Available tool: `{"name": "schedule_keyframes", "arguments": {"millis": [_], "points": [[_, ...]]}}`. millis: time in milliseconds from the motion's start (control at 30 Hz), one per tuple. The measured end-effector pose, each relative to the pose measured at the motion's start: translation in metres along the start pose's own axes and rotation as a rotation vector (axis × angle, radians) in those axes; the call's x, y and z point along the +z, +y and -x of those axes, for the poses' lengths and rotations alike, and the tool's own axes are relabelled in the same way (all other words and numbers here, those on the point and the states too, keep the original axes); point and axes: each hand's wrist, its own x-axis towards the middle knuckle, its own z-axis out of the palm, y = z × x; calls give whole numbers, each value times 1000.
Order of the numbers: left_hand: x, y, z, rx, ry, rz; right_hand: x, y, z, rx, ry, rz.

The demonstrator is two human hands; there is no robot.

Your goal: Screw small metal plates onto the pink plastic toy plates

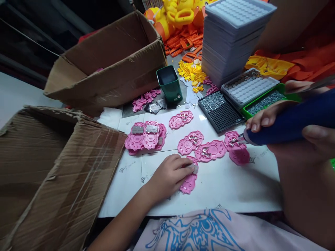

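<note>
My left hand (170, 174) rests on the white table sheet with its fingers curled on a pink plastic part (188, 183), pressing it down. My right hand (285, 129) is wrapped round a blue electric screwdriver (293, 122) whose metal tip touches another pink part (232, 138) at the right. Several more pink parts (200, 148) with small metal pieces lie in a row between the hands. A stack of pink parts (145, 136) carrying metal plates sits to the left.
Two open cardboard boxes stand at the left (52, 174) and back left (110, 66). A green cup (169, 83), a black screw tray (218, 111), a green tray (264, 103), stacked grey trays (230, 38) and yellow and orange parts (183, 24) fill the back.
</note>
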Motion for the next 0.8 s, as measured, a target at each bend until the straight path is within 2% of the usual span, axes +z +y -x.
{"name": "schedule_keyframes", "arguments": {"millis": [133,300,467,567,800], "points": [[12,12,-9,-19,33,-15,-2,1,0,-13,-34,-17],[28,26,-21,-22,8,-66,0,2,-1,-14,-53,15],[33,20,-21,68,35,29,4,-3,-1,-6,-67,23],[33,16,-19,74,70,78,5,-6,-1,14,-59,58],[31,16,-20,71,115,103,-12,4,-1,-75,-150,67]]}}
